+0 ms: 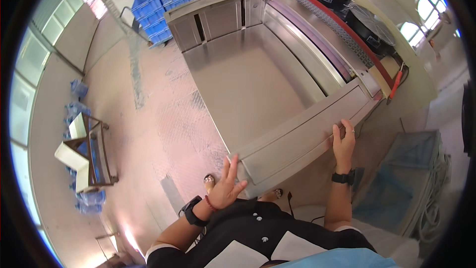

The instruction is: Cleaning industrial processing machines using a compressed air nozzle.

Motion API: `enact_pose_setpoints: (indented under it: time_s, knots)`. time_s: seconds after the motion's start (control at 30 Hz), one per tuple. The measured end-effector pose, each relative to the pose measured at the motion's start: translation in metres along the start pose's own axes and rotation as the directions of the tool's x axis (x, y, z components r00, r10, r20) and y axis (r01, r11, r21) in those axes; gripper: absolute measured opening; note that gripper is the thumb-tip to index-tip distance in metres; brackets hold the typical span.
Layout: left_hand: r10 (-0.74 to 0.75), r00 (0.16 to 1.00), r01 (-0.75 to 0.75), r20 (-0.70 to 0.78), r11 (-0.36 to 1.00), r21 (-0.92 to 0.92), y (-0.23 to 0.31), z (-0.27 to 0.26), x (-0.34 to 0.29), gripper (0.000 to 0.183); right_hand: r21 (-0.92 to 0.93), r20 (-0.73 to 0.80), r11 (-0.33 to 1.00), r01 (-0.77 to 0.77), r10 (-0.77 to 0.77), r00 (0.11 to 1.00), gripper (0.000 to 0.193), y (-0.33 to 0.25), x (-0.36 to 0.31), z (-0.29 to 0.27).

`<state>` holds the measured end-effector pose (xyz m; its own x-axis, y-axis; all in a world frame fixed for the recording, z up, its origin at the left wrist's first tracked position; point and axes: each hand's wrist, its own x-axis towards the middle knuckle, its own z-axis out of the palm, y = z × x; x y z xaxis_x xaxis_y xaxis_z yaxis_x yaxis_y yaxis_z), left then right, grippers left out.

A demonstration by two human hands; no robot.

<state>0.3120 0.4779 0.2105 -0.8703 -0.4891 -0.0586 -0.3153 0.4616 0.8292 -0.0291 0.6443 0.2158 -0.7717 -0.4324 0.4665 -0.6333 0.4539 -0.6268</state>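
A large stainless-steel cabinet [248, 84] lies open side up in front of me, its wide inner floor showing. Along its near side runs a long flat metal panel [297, 136]. At the panel's left corner, my left hand [227, 188] touches the metal with fingertips, its fingers stretched out and apart. Toward the right end, my right hand [343, 145] rests its thumb and slightly bent fingers on the panel's near edge; the fingers are apart. Neither hand wraps around anything. Two round black fans [371, 25] with wire guards sit at the cabinet's far right side.
A red-handled tool [395, 87] lies by the right corner. Stacked blue crates [161, 12] stand at far left. A wheeled cart [95, 154] and clear bluish bottles [90, 201] line the left wall. At right is a blue-grey, film-covered block [396, 183] beside coiled hose [437, 188].
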Motion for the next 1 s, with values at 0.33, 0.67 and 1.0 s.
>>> enact_pose_setpoints:
  time_s: [0.33, 0.67, 1.0]
  knots:
    - [-0.094, 0.987, 0.103, 0.134, 0.993, -0.059, -0.207, -0.18, -0.065, 0.06, -0.343, -0.017, 0.935, -0.088, 0.087, 0.996, 0.032, -0.146, -0.03, 0.012]
    - [-0.308, 0.951, 0.287, 0.003, 0.892, 0.35, -0.336, -0.313, -0.114, 0.048, -0.358, 0.172, 0.924, 0.137, -0.079, 0.982, 0.027, -0.321, 0.004, 0.123]
    - [-0.309, 0.859, 0.361, -0.407, 0.931, 0.056, -0.376, -0.451, -0.019, 0.024, -0.296, 0.385, 0.94, 0.168, -0.043, 0.922, 0.032, -0.414, 0.064, 0.294]
